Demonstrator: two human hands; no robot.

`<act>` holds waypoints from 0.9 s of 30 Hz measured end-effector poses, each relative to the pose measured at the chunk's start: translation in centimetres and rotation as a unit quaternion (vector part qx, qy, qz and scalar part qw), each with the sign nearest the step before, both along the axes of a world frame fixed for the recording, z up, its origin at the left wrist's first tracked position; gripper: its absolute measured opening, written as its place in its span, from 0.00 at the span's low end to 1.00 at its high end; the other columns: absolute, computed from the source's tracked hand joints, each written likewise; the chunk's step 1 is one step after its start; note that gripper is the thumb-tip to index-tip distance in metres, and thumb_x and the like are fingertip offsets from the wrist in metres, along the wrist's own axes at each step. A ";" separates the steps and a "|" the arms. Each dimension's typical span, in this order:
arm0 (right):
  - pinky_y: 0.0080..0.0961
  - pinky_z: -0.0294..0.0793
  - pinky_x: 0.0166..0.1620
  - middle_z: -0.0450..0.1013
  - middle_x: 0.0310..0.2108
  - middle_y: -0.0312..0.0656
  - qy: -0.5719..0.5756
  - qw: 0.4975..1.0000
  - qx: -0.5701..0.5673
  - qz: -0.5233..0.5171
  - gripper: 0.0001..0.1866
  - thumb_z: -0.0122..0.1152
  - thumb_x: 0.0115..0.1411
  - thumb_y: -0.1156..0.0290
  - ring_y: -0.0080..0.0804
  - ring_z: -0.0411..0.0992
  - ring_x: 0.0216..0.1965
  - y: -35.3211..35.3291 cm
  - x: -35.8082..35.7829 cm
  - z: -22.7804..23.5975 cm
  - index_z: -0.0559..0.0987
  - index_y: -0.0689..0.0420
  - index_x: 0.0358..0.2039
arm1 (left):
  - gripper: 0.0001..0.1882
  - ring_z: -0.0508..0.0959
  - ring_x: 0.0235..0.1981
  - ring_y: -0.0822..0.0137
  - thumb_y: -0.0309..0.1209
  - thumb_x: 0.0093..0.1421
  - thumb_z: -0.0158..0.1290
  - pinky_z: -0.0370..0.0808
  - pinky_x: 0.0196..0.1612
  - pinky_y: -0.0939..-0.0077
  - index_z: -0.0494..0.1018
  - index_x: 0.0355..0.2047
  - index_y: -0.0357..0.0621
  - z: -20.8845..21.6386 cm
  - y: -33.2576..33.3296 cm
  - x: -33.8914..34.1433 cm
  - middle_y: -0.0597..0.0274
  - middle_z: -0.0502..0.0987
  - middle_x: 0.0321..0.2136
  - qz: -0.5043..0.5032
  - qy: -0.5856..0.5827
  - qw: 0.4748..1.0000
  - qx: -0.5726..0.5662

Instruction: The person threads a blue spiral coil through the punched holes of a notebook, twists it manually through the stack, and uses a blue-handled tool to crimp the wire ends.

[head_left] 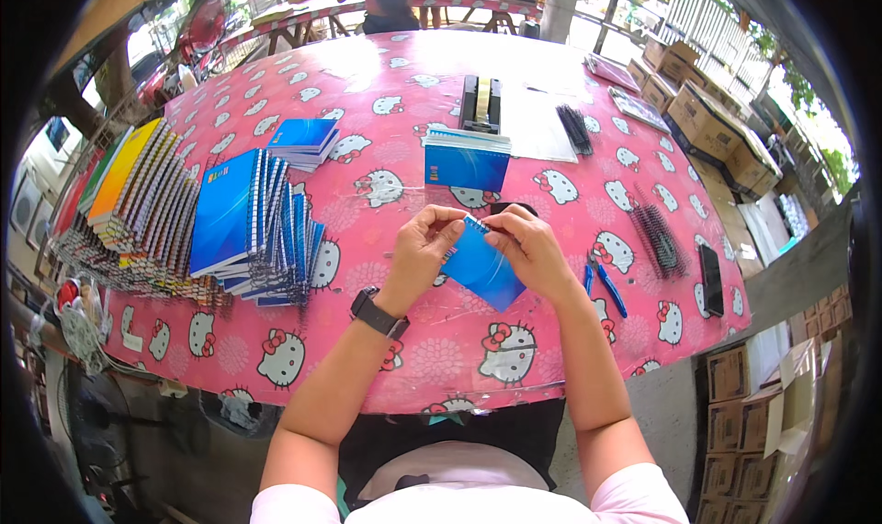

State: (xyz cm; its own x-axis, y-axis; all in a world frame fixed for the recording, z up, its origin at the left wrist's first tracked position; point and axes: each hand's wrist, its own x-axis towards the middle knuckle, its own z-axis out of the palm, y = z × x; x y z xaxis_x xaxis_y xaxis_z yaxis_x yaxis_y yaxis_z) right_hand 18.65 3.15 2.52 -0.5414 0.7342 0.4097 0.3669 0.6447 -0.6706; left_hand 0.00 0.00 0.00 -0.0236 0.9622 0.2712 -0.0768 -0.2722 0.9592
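Observation:
A small blue spiral notebook (484, 271) lies tilted in front of me at the middle of the table, its dark wire binding along the upper edge. My left hand (427, 250) pinches the left end of that bound edge; a dark watch sits on this wrist. At the other end, the thumb and fingers of my right hand (525, 244) close on the binding. Just beyond both hands rests a stack of blue-covered pads (467, 166). Blue-handled pliers (606, 287) lie to the right of my right hand. The fingertips partly cover the wire.
Bound blue notebooks (227, 214) and yellow-covered ones (133, 180) are piled at the left, near a smaller blue stack (303, 138). A tape dispenser (481, 101) stands farther back. Black wire spirals (658, 239) and a phone (710, 279) lie right. Cardboard boxes (707, 124) stand beyond.

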 end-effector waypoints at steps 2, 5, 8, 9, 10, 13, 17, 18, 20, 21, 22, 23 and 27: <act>0.34 0.69 0.39 0.70 0.32 0.47 0.016 1.000 0.005 -0.003 0.14 0.59 0.56 0.69 0.44 0.70 0.34 -0.3 -0.5 -0.3 0.74 0.62 0.41 | 0.09 0.73 0.29 0.79 0.28 0.58 0.55 0.70 0.33 0.86 0.75 0.38 0.38 0.7 -0.3 0.0 0.66 0.77 0.29 0.020 0.007 1.000 -0.006; 0.30 0.70 0.37 0.70 0.29 0.46 0.102 0.993 0.052 -0.026 0.11 0.57 0.57 0.72 0.39 0.71 0.33 -1.0 -1.2 0.3 0.74 0.62 0.40 | 0.09 0.73 0.27 0.80 0.28 0.58 0.56 0.70 0.30 0.86 0.75 0.37 0.37 0.6 -0.2 0.6 0.66 0.77 0.27 0.064 0.050 0.997 0.017; 0.26 0.70 0.35 0.70 0.29 0.45 0.157 0.987 0.010 -0.026 0.10 0.57 0.57 0.73 0.33 0.71 0.32 -1.2 -1.6 0.7 0.74 0.62 0.39 | 0.09 0.73 0.26 0.80 0.29 0.57 0.56 0.70 0.27 0.86 0.75 0.36 0.38 1.0 -0.4 0.7 0.67 0.77 0.27 0.071 0.056 0.996 0.026; 0.25 0.70 0.34 0.70 0.28 0.44 0.169 0.985 -0.003 -0.026 0.11 0.57 0.57 0.72 0.31 0.71 0.31 -1.1 -1.5 0.6 0.74 0.62 0.39 | 0.09 0.72 0.26 0.81 0.29 0.57 0.56 0.69 0.26 0.87 0.75 0.36 0.38 0.9 -0.5 0.9 0.67 0.77 0.27 0.071 0.053 0.996 0.027; 0.23 0.70 0.34 0.70 0.27 0.42 0.181 0.983 -0.016 -0.027 0.11 0.58 0.57 0.71 0.28 0.70 0.29 -1.1 -1.4 0.4 0.74 0.62 0.40 | 0.08 0.72 0.25 0.81 0.29 0.57 0.56 0.69 0.25 0.87 0.75 0.36 0.38 0.9 -0.6 1.1 0.67 0.77 0.27 0.071 0.050 0.996 0.028; 0.21 0.70 0.31 0.71 0.25 0.40 0.183 0.983 -0.019 -0.017 0.12 0.61 0.55 0.70 0.25 0.70 0.26 -1.2 -1.1 0.4 0.75 0.61 0.39 | 0.08 0.72 0.25 0.81 0.28 0.57 0.56 0.68 0.24 0.88 0.75 0.36 0.38 1.1 -0.7 1.3 0.67 0.76 0.27 0.071 0.046 0.996 0.020; 0.19 0.69 0.29 0.71 0.23 0.37 0.208 0.977 0.040 -0.012 0.12 0.64 0.53 0.69 0.21 0.68 0.24 -1.1 -0.9 0.3 0.75 0.60 0.36 | 0.08 0.72 0.25 0.81 0.28 0.58 0.55 0.68 0.25 0.87 0.75 0.35 0.38 1.7 -1.0 1.9 0.67 0.76 0.27 0.063 0.073 0.995 0.011; 0.19 0.68 0.29 0.70 0.22 0.37 0.211 0.977 0.008 -0.012 0.12 0.64 0.53 0.69 0.21 0.67 0.24 -1.3 -0.8 0.5 0.74 0.61 0.34 | 0.08 0.72 0.25 0.81 0.28 0.57 0.56 0.68 0.25 0.87 0.75 0.35 0.38 1.7 -1.0 1.9 0.67 0.76 0.27 0.064 0.074 0.995 0.018; 0.20 0.67 0.28 0.67 0.21 0.38 0.215 0.975 -0.058 -0.010 0.12 0.64 0.54 0.69 0.21 0.66 0.24 -1.6 -0.7 1.1 0.72 0.63 0.32 | 0.07 0.72 0.26 0.80 0.28 0.57 0.56 0.69 0.26 0.86 0.75 0.35 0.38 1.6 -1.1 2.0 0.67 0.76 0.27 0.068 0.076 0.994 0.031; 0.19 0.66 0.27 0.67 0.20 0.37 0.221 0.974 -0.056 0.001 0.12 0.64 0.54 0.69 0.20 0.65 0.23 -1.6 -0.7 1.1 0.72 0.63 0.32 | 0.07 0.72 0.26 0.80 0.28 0.57 0.56 0.69 0.27 0.85 0.75 0.35 0.39 1.6 -1.3 2.1 0.67 0.77 0.27 0.073 0.085 0.993 0.031; 0.19 0.66 0.27 0.67 0.20 0.37 0.227 0.972 -0.055 0.012 0.13 0.64 0.54 0.68 0.19 0.64 0.23 -1.6 -0.6 1.0 0.73 0.63 0.31 | 0.07 0.72 0.26 0.79 0.28 0.57 0.56 0.70 0.28 0.84 0.75 0.35 0.39 1.7 -1.5 2.2 0.66 0.77 0.27 0.079 0.094 0.992 0.031; 0.19 0.65 0.26 0.67 0.20 0.36 0.234 0.970 -0.055 0.025 0.13 0.65 0.53 0.68 0.18 0.64 0.23 -1.5 -0.5 0.9 0.73 0.62 0.31 | 0.07 0.73 0.26 0.79 0.28 0.57 0.56 0.70 0.29 0.83 0.75 0.35 0.39 1.8 -1.7 2.2 0.66 0.77 0.27 0.086 0.103 0.990 0.031; 0.19 0.65 0.25 0.67 0.21 0.36 0.191 0.981 -0.023 0.024 0.12 0.64 0.54 0.68 0.19 0.64 0.22 -1.7 -0.8 1.4 0.73 0.62 0.30 | 0.08 0.74 0.28 0.75 0.29 0.57 0.55 0.71 0.31 0.80 0.74 0.35 0.39 2.1 -2.6 2.1 0.63 0.77 0.27 0.105 0.141 0.981 0.084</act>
State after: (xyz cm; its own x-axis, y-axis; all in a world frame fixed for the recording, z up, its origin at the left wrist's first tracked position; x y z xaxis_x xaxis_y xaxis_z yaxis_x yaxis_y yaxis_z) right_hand 17.87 1.41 3.95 -0.3904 0.7341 0.5557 0.0533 0.6206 -0.7823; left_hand 2.14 -2.64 2.09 -0.1170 0.8852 0.4503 0.2601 -0.4103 0.8741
